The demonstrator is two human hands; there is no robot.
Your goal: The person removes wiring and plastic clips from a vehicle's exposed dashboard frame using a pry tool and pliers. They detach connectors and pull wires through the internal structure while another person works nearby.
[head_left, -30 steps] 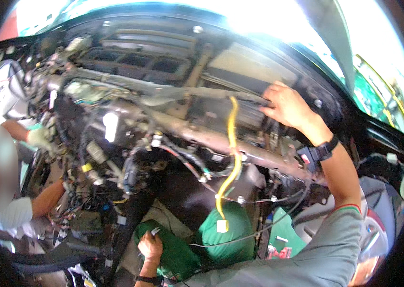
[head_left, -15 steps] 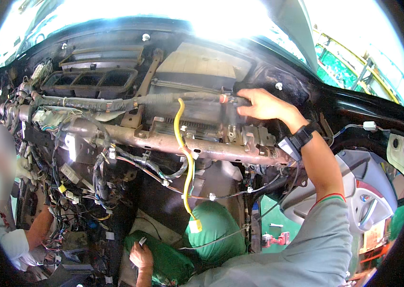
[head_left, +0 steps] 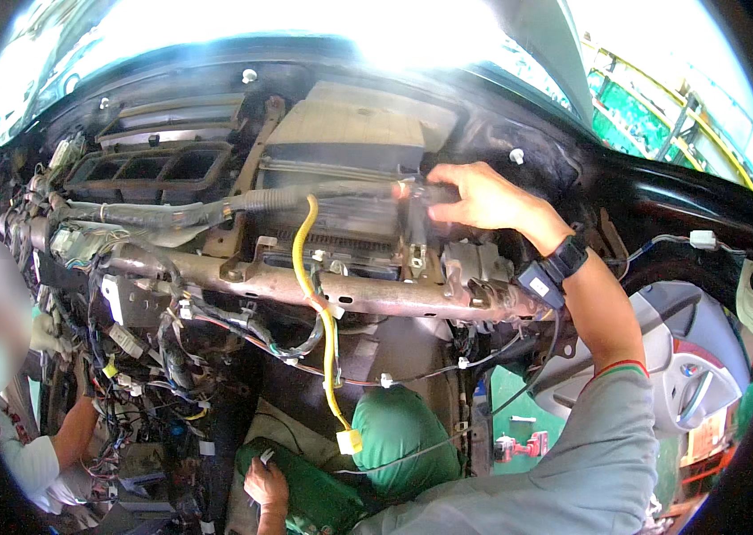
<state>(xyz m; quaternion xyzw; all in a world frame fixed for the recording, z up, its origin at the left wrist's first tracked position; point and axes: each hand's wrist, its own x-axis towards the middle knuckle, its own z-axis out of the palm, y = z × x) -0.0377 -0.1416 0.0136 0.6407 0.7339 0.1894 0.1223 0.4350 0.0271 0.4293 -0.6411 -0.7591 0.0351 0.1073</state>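
Over the stripped dashboard, my right hand (head_left: pixel 478 195) closes its thumb and fingers round the end of a thick black-wrapped wiring harness (head_left: pixel 203 214). The part inside the grip is partly hidden and blurred. The harness runs left above a rusty metal crossbeam (head_left: pixel 368 294). In front of the beam hangs a yellow cable (head_left: pixel 303 245) with a yellow connector (head_left: pixel 350 441) at its lower end. Low in the view, my left hand (head_left: pixel 265 486) rests by my green-trousered leg (head_left: pixel 305 495), its fingers pinching a small white piece (head_left: pixel 266 456) of unclear kind.
Tangled wires and connectors (head_left: pixel 127 383) crowd the left, where another person's arm (head_left: pixel 75 432) reaches in. An air-vent frame (head_left: pixel 145 171) stands behind the harness. At right are a grey door panel (head_left: pixel 644 357) and a red tool (head_left: pixel 521 446) on a green surface.
The dashboard, harness and yellow cable have shifted left and slightly down in the picture. My right hand keeps its grip and sits slightly further left; my left hand has hardly moved.
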